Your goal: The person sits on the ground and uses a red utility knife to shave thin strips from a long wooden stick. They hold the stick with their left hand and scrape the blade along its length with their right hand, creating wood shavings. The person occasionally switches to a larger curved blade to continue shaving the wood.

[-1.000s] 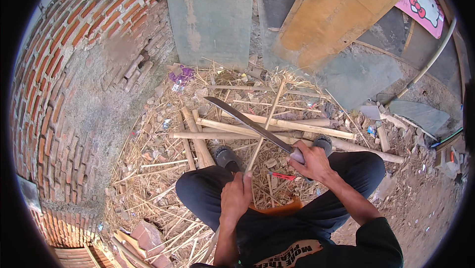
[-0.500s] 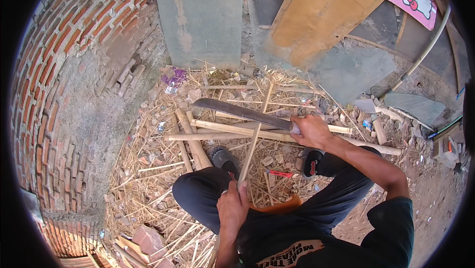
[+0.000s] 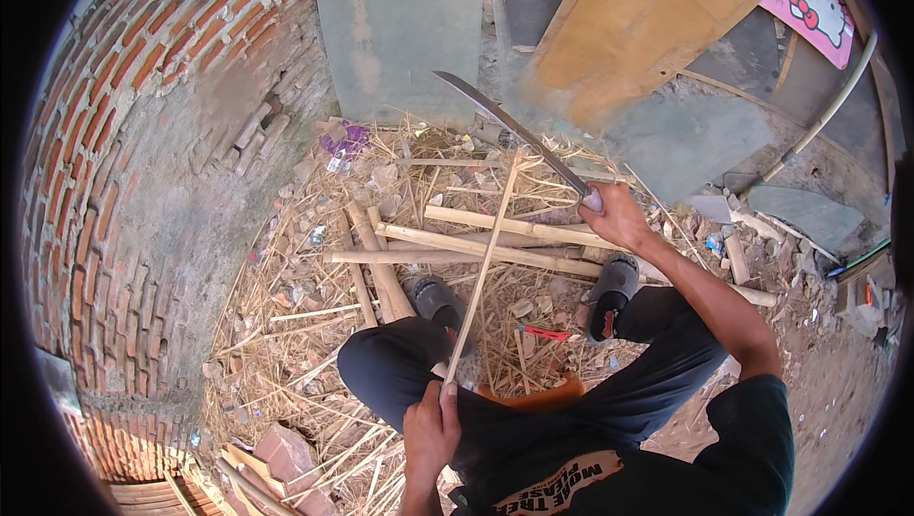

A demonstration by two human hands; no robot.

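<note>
My right hand (image 3: 619, 219) is closed round the handle of a machete (image 3: 519, 132). Its long dark blade slants up and to the left, raised clear of the wood. My left hand (image 3: 431, 430) grips the near end of a thin bamboo strip (image 3: 483, 268), which runs away from me and crosses over the other pieces. Beneath its far half lie split bamboo lengths (image 3: 524, 224) and a longer pole (image 3: 400, 256). My two shod feet, one in a grey shoe (image 3: 619, 278), stand on either side of the strip.
Straw and bamboo shavings (image 3: 286, 345) cover the rubble ground. A red tool-like object (image 3: 545, 333) lies between my feet. A brick wall (image 3: 95, 230) rises at left; grey panels (image 3: 400, 30) and a tan board (image 3: 657, 21) lean at the back. A broken brick (image 3: 286, 454) sits lower left.
The machete has swung up and away from the strip, its tip now pointing farther back. My left hand has shifted slightly left and nearer, still holding the strip.
</note>
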